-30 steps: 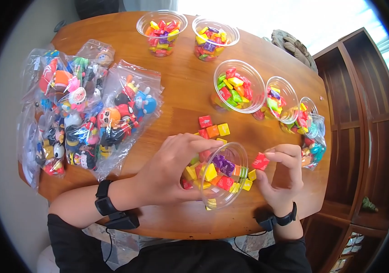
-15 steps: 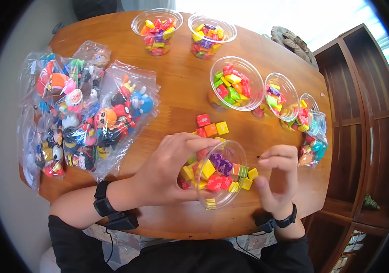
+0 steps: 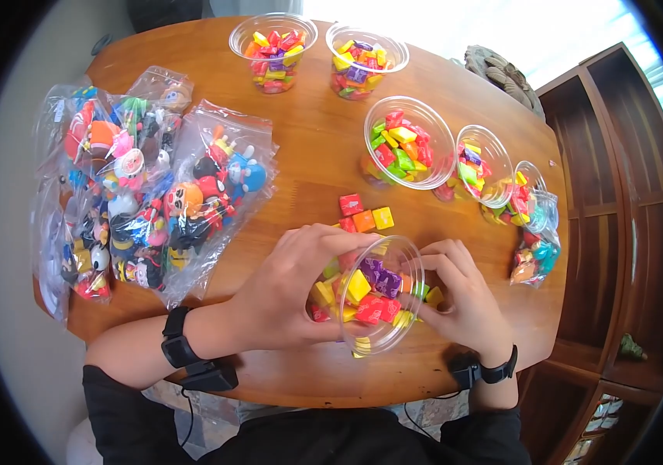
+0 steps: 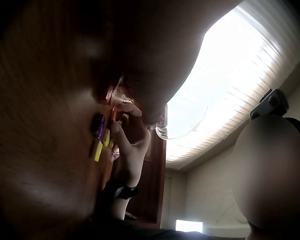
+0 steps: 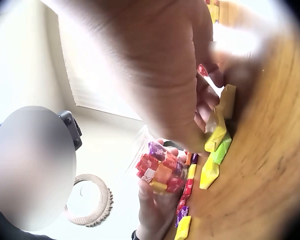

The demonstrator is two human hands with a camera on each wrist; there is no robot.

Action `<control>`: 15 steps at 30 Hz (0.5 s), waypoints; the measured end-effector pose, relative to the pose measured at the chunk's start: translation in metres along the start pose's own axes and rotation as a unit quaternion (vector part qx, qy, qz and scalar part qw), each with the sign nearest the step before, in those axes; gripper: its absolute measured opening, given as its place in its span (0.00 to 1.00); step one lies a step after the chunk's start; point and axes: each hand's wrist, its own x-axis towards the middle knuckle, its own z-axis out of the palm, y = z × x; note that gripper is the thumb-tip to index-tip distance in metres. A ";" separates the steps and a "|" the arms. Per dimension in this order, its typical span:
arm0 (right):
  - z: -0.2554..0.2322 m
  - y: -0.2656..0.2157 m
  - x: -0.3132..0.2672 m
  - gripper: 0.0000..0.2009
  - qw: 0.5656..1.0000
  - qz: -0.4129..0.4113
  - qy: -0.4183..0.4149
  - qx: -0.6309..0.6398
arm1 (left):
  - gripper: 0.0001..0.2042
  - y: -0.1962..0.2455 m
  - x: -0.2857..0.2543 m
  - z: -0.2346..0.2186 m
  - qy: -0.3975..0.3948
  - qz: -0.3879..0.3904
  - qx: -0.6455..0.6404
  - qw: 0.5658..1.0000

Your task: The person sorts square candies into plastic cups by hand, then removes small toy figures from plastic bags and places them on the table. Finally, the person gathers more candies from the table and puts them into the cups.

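Observation:
My left hand (image 3: 281,291) holds a tilted clear plastic cup (image 3: 417,267) around its side, its mouth facing right. Inside are red, yellow and purple wrapped candies (image 3: 370,310). Just right of the rim, my right hand (image 3: 467,302) has thumb and fingers apart around small candies lying beside the cup. In the right wrist view its thumb is close to yellow candies (image 5: 210,172) and a green one (image 5: 221,150); contact is unclear. The left wrist view shows an orange piece (image 4: 113,114) between the right thumb and finger, but not whether it is gripped.
Behind the hands lie loose red, orange and yellow candies (image 3: 364,221). Several filled cups (image 3: 273,74) stand along the far and right side. Bags of toy figures (image 3: 223,194) cover the left; another bag (image 3: 537,256) lies at the right edge.
The red candy has left my right hand's pinch. That hand has since moved left to the candies beside the rim, while my left hand keeps hold of the cup.

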 end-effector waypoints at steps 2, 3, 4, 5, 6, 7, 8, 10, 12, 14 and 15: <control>0.000 0.001 0.000 0.20 1.000 0.006 0.009 -0.007 | 0.44 0.000 0.000 0.000 0.000 -0.001 0.003 1.000; 0.000 0.001 0.000 0.19 1.000 -0.006 0.019 -0.022 | 0.44 0.000 0.000 0.000 0.001 -0.001 0.002 1.000; -0.001 0.001 0.000 0.19 0.999 -0.017 0.030 -0.038 | 0.44 0.000 0.000 0.000 0.002 0.000 0.001 1.000; -0.001 0.001 0.000 0.19 0.999 -0.017 0.030 -0.038 | 0.44 0.000 0.000 0.000 0.001 0.000 0.001 1.000; 0.000 0.000 0.000 0.19 0.998 -0.013 0.058 -0.028 | 0.43 -0.001 -0.001 0.000 0.000 0.000 0.002 1.000; 0.000 -0.001 0.000 0.20 0.996 -0.008 0.085 -0.017 | 0.43 -0.001 -0.001 0.000 -0.002 -0.001 0.004 1.000; -0.002 0.000 0.000 0.20 0.996 -0.008 0.085 -0.017 | 0.43 -0.001 -0.001 0.000 -0.002 -0.001 0.004 1.000; -0.008 0.001 0.001 0.22 0.968 -0.069 0.211 -0.116 | 0.43 -0.001 0.000 -0.001 -0.004 0.003 0.001 1.000; -0.007 -0.003 -0.006 0.23 0.959 -0.075 0.257 -0.090 | 0.43 0.000 0.000 -0.002 -0.007 0.000 -0.001 1.000; -0.007 -0.007 -0.016 0.25 0.954 -0.102 0.281 -0.025 | 0.43 0.001 0.000 -0.003 -0.011 -0.002 -0.003 1.000; -0.006 -0.011 -0.014 0.25 0.954 -0.103 0.281 -0.025 | 0.46 0.001 0.000 -0.004 -0.027 -0.011 0.004 1.000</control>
